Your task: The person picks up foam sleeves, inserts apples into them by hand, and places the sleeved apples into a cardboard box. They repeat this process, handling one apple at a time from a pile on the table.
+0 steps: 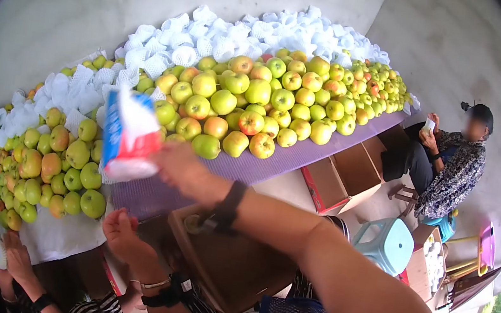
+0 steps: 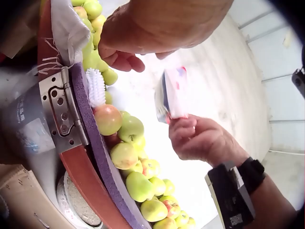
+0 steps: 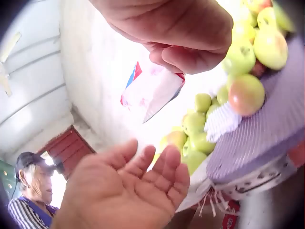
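My right hand pinches a soft blue, white and red packet by its edge, raised in front of the apple pile. In the right wrist view the packet hangs below the curled fingers of that hand. Below and left of it in the head view, my left hand holds nothing. Its palm faces up with fingers loosely bent in the right wrist view. Yellow-green apples, some blushed red, lie close by on a purple ribbed mat.
White foam nets are heaped behind the apples. At the lower left, another person's hands hold an apple in a net. A seated person works at the right. Cardboard boxes and a light-blue stool stand below the table.
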Motion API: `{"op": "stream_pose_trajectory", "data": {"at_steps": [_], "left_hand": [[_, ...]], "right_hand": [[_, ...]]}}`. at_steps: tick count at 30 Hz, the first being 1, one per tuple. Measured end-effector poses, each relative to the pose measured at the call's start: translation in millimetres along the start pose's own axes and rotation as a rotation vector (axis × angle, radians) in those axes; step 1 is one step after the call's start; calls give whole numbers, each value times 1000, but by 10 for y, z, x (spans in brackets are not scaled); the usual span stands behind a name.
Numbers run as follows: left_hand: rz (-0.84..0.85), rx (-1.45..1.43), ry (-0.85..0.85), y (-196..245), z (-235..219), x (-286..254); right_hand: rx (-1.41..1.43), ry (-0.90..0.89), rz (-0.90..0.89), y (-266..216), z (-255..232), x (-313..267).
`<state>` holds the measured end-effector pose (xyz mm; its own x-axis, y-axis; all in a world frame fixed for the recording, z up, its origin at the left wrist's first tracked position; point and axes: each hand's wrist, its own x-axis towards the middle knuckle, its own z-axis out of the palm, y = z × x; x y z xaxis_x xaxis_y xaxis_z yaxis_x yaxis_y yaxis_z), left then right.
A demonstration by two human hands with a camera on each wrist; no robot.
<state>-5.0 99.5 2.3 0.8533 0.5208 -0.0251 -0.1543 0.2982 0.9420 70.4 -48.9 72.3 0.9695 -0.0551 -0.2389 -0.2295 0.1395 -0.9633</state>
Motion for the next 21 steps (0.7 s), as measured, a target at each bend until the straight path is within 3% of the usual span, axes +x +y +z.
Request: {"op": "stream_pose_trajectory", "data": {"at_steps": [1, 3, 7, 9, 13, 16, 21], "left_hand": [[24, 40, -6, 1, 43, -29], [70, 122, -16, 9, 130, -76], [128, 214, -88, -76, 214, -78], [169, 268, -108, -120, 294, -65], [137, 243, -129, -142, 441, -85], [135, 300, -145, -120, 500, -125], [105, 333, -153, -245, 493, -107]], "right_hand": [[-7, 48, 24, -204, -210, -32], [-128, 182, -140, -303, -646, 243], [-318, 322, -187, -576, -1658, 617], [-283, 547, -101, -808, -2028, 648], [-492, 759, -152, -878, -3151, 862], [-1439, 706, -146, -847, -4036, 1021], [-673, 962, -140, -1010, -4613, 1096]]}}
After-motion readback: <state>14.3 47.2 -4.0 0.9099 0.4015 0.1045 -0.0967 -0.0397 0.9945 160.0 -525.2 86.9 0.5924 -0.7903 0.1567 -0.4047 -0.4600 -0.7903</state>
